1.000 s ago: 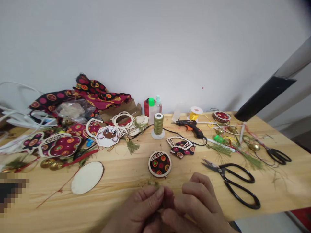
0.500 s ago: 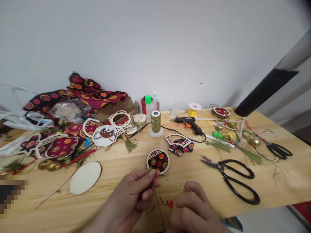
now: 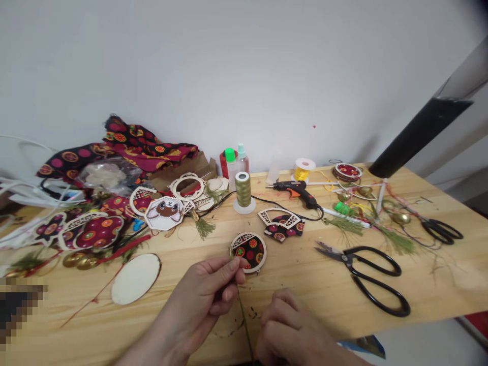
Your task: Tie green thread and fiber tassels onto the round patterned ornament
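Observation:
My left hand (image 3: 209, 294) is closed in a pinch on a thin olive-green thread (image 3: 244, 319) that runs down towards me. Its fingertips sit just in front of a round wooden ornament with dark patterned fabric (image 3: 248, 251) lying on the wooden table (image 3: 305, 284). My right hand (image 3: 290, 330) is curled shut at the near edge, on the lower end of the same thread; what else it holds is hidden. A spool of olive thread (image 3: 243, 191) stands further back.
Large black scissors (image 3: 366, 277) lie to the right, smaller ones (image 3: 438, 230) far right. A glue gun (image 3: 297, 191), a fan-shaped ornament (image 3: 281, 223), a pale wooden oval (image 3: 136, 277), patterned cloth (image 3: 125, 145) and several ornaments crowd the back and left.
My hands have drawn apart: the left rose towards the round ornament, the right stayed low, and the thread now stretches between them. The view shifted slightly.

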Tool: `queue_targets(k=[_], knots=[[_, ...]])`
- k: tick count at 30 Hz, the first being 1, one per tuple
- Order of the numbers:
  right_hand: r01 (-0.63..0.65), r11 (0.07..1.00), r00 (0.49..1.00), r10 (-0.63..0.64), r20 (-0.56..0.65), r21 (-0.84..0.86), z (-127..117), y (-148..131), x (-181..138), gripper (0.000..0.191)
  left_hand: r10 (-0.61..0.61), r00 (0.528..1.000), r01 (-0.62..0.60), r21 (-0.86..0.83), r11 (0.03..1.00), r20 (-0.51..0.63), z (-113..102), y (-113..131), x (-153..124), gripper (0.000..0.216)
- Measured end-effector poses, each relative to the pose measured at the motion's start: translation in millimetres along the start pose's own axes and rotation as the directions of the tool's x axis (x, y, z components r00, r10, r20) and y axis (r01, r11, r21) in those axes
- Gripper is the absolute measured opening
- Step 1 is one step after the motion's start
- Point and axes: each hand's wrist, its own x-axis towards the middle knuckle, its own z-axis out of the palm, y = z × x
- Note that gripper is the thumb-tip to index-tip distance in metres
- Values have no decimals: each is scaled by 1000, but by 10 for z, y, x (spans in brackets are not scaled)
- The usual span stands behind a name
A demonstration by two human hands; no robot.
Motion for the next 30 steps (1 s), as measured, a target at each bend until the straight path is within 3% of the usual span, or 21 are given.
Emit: queue_targets(k=[11,15,20,30], knots=[[-40,996,996,34,76,79,128,20,-104,21,63,998,-64,22,998,15,-24,101,43,15],[-95,994,958,77,276,53,124,29,-103,15,96,995,-96,47,994,6,-22,144,54,15],[-164,984,852,105,512,71,199,89,-112,16,137,991,-137,61,989,-6,-13,220,71,16],[-168,982,832,93,547,89,384,173,-212,9,154,988,-156,109,982,33,17,266,117,17]])
